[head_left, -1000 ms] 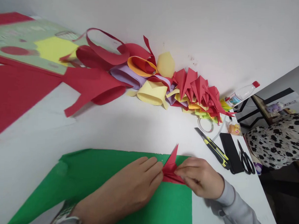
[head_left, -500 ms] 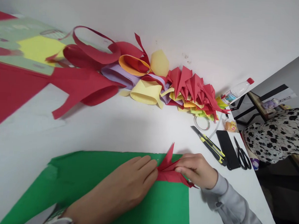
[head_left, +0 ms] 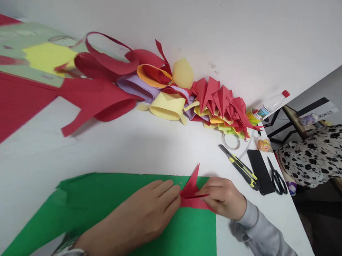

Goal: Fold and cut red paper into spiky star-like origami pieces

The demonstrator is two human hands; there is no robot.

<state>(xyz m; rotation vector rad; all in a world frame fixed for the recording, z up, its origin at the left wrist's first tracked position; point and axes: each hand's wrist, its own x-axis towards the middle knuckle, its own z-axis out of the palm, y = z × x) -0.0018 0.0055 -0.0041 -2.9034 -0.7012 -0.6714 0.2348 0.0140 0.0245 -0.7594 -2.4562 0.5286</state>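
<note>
Red folded paper (head_left: 190, 188) on green sheet (head_left: 194, 234), extending left from right hand (head_left: 224, 196), whose grip is pinched closed on one end, long axis seemingly sideways toward left hand (head_left: 147, 208), equally near, fingertips at other end, hold unclear.

A white table (head_left: 147, 151) adjoins a smudged pale wall (head_left: 234, 32), with black-framed furniture (head_left: 292, 119) beyond.

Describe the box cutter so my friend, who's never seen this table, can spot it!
On the white table, find the green paper with the person's right hand over its far right corner. Beyond that hand, the box cutter lies slanting beside a flat black rectangle. Unlike the black scissors nearby, it has yellow stripes.
</note>
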